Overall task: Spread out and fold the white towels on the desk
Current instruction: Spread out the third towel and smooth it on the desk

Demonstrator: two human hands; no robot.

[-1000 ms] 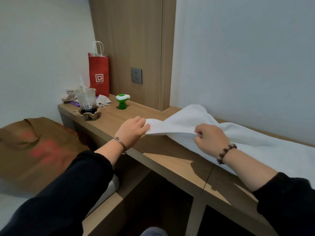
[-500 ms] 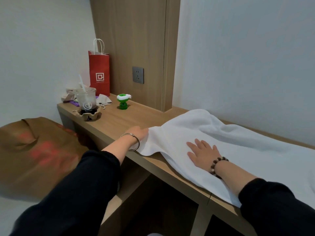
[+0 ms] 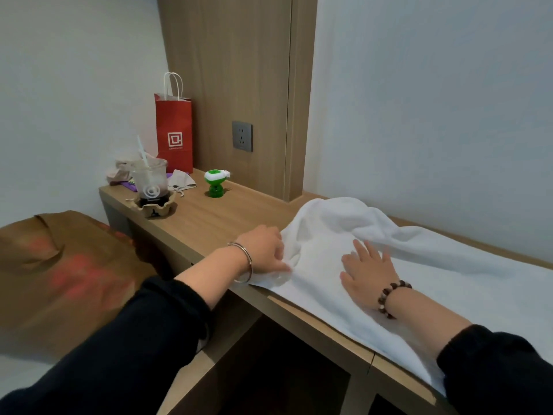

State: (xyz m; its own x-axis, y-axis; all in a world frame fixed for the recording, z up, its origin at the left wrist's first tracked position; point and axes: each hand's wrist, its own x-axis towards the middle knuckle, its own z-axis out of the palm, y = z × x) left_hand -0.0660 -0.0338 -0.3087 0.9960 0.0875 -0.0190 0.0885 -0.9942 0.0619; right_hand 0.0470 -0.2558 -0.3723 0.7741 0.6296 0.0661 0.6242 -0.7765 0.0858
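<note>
Head view, 1 towel (image 3: 449, 280), 1 desk (image 3: 215, 223), L hand (image 3: 263, 250) pinching (R hand (image 3: 368, 274) flat)

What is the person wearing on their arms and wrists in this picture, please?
Both arms are in long black sleeves, the left sleeve and the right sleeve, which end short of the wrists. The left wrist carries a thin silver metal bangle. The right wrist carries a bead bracelet of round dark brown beads with a few paler ones. No gloves are worn.
</note>
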